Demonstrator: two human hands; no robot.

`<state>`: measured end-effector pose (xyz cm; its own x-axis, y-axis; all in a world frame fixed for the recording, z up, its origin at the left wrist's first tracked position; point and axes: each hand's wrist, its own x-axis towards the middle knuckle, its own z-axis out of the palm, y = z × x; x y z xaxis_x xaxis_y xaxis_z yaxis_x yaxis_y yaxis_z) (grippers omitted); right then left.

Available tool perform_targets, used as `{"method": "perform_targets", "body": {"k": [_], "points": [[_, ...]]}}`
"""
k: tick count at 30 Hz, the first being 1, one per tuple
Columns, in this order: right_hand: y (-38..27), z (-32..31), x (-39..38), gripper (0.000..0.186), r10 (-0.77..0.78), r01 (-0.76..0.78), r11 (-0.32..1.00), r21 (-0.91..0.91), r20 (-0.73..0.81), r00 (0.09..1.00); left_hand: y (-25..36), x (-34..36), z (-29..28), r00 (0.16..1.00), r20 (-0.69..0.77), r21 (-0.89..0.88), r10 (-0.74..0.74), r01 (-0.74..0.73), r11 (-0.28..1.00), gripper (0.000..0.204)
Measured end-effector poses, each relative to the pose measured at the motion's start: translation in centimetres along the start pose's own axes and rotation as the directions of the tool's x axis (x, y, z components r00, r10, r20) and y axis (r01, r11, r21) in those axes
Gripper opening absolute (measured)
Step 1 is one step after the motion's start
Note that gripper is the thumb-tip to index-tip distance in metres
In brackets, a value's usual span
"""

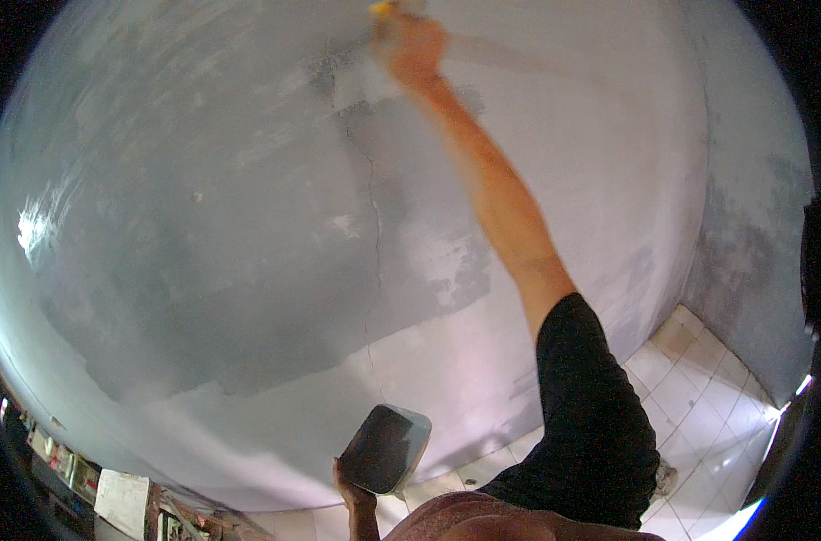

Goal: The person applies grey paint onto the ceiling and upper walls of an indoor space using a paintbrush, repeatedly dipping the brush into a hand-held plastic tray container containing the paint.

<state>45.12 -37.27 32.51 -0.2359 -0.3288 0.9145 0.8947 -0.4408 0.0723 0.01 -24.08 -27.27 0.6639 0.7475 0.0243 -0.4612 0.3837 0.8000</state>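
My left hand [353, 494] grips the side of a shallow, pale plastic tub [420, 435], low in front of the wall. Dark grey paint or a similar coating seems to line the inside of the tub. High up, my right hand [413, 50] is closed around a small tool with a yellow part [383, 10]; motion blur hides its exact kind. That arm stretches far up against the grey wall [248, 225], where darker grey patches meet a paler lower band. A thin crack [375, 216] runs down the middle of the wall.
White floor tiles [690, 406] lie at the lower right, beside a second wall [753, 234] that meets the first in a corner. At the lower left stand a pale box-like object [122, 500] and several cluttered items.
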Motion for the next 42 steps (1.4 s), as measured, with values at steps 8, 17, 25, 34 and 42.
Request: {"method": "perform_targets", "body": {"k": [8, 17, 25, 34, 42], "points": [[-16.5, 0.0, -2.2, 0.033, 0.148, -0.112, 0.859, 0.5, -0.033, 0.988, 0.7, -1.3, -1.7, 0.986, -0.163, -0.045, 0.018, -0.025, 0.999, 0.064], [1.3, -7.0, -2.2, 0.02, 0.177, -0.216, 0.971, -0.101, -0.3, 0.937, 0.7, -2.2, -1.5, 0.974, -0.226, -0.011, 0.029, -0.033, 0.999, 0.064], [-9.1, -1.1, -4.2, 0.025, -0.017, 0.017, 1.0, -0.001, -0.124, 0.992, 0.2, -1.0, -1.8, 0.991, -0.135, -0.035, -0.012, 0.007, 0.999, 0.064], [-19.3, -10.8, -8.7, 0.026, 0.126, -0.308, 0.719, 0.623, 0.319, 0.939, -0.2, 0.3, -1.6, 0.997, -0.061, -0.044, -0.039, 0.037, 0.998, 0.066], [-23.6, -24.6, -24.7, 0.023, 0.083, -0.729, 0.597, 0.334, 0.879, 0.47, 0.6, 0.0, -3.6, 0.995, 0.058, -0.025, -0.084, 0.085, 0.996, 0.068]]}}
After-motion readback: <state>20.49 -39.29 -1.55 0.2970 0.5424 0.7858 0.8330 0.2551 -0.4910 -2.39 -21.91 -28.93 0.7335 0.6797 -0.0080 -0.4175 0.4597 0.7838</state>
